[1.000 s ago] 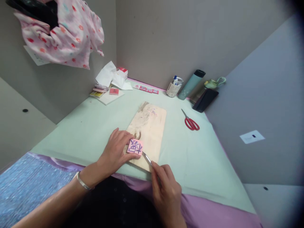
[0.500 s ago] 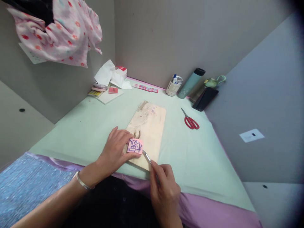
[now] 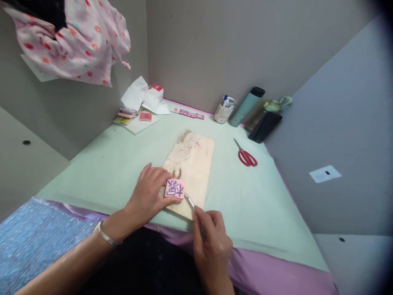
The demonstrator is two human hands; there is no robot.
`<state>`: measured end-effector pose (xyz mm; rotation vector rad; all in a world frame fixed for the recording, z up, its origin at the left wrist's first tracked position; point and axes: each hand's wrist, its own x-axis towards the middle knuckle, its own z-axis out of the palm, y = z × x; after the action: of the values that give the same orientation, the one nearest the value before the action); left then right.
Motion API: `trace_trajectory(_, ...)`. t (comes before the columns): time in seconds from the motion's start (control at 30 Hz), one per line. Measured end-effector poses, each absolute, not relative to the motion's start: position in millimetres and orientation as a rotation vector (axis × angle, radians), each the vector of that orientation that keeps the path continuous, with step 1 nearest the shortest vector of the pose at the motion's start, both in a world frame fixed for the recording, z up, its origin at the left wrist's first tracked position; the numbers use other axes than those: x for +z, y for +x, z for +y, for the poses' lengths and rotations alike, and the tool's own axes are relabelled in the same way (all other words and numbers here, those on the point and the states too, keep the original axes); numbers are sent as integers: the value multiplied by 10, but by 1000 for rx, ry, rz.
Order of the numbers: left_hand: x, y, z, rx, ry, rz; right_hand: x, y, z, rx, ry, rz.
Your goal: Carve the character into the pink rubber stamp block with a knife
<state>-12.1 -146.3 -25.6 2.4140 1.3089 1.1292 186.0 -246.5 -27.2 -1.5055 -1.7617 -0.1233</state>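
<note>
A pink square block [image 3: 175,189] with a dark purple character drawn on its face lies at the near end of a wooden board [image 3: 196,168]. My left hand [image 3: 150,190] pinches it at its upper and lower edges between fingers and thumb. In my right hand [image 3: 211,237] is a slim silver craft knife [image 3: 190,202], held like a pen. Its tip is at the right edge of the block; whether it touches cannot be made out. Small pink and purple shavings [image 3: 198,143] lie on the far part of the board.
Red-handled scissors [image 3: 246,157] lie right of the board. A jar with pens [image 3: 224,110], a teal bottle [image 3: 247,106] and a dark case [image 3: 265,127] are at the back right. Carved pink blocks [image 3: 192,114], crumpled tissue [image 3: 135,93] and an eraser [image 3: 145,116] lie at the back.
Little differs. The knife and my right hand have shifted very slightly, and the whole view has moved a touch. The block stays in my left hand.
</note>
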Motion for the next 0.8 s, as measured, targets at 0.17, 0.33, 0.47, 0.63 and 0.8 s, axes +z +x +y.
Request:
trace_trajectory(0.17,-263,-123,-1464,1130,2409,1312,-263,1865,-2469,-92,-1496,-1755)
trace_trajectory(0.33,-273,-127,-1463,1128,2415,1309,-242,1859,-2455,-70,-1501,-1756)
trace_trajectory(0.47,-273,-127,-1460,1122,2423,1303,-251,1855,-2438,-76,-1501,-1736)
trace_trajectory(0.63,-265,-123,-1464,1120,2415,1314,-254,1872,-2415,-37,-1505,-1731)
trace_trajectory(0.8,-254,-121,-1468,1116,2410,1322,-248,1888,-2403,102,-1492,-1685)
